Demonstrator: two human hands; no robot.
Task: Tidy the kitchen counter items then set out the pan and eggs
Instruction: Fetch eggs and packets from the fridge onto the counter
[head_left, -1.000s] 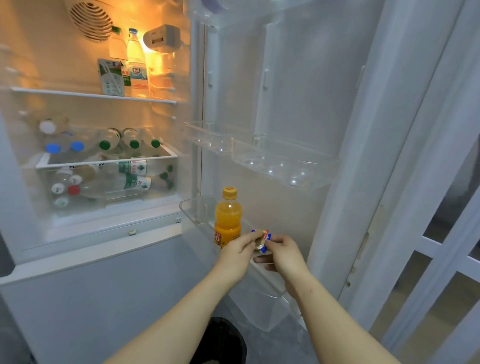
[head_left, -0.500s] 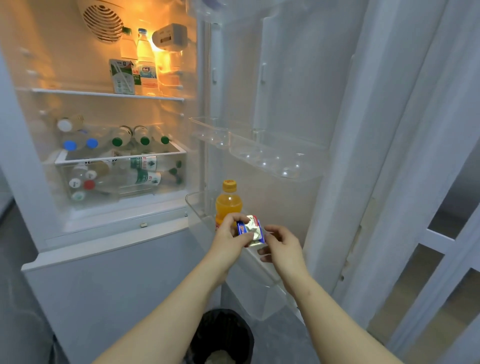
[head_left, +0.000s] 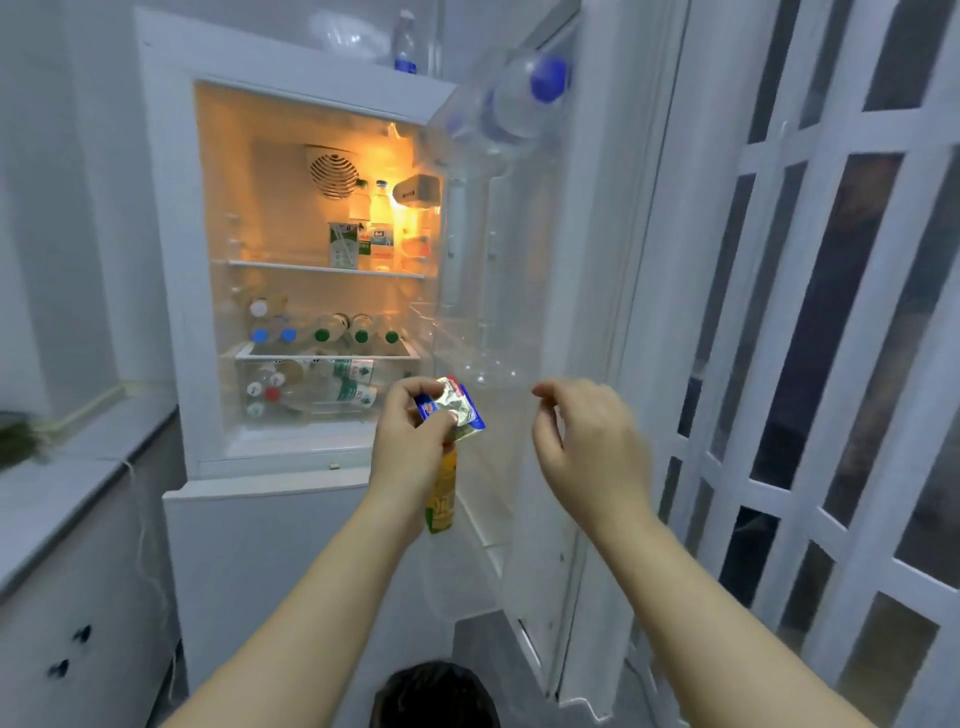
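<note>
I face an open fridge (head_left: 166, 260) with its light on. My left hand (head_left: 415, 441) pinches a small foil packet (head_left: 456, 410), silver with blue and red print, held up in front of the door shelves. My right hand (head_left: 582, 447) hovers to the right of the packet, fingers loosely curled, holding nothing. An orange juice bottle (head_left: 441, 499) stands in the lower door shelf, mostly hidden behind my left hand. No pan or eggs are visible.
Several water bottles (head_left: 337, 332) lie on the fridge's lower shelf and drawer. A carton (head_left: 343, 244) stands on the upper shelf. The fridge door (head_left: 545, 312) hangs open at right, a bottle (head_left: 519, 98) in its top rack. White counter (head_left: 78, 467) at left, black bin (head_left: 436, 696) below.
I have stepped back from the fridge. My left hand lifted the packet up off the door shelf; my right hand let go of it and moved away to the right.
</note>
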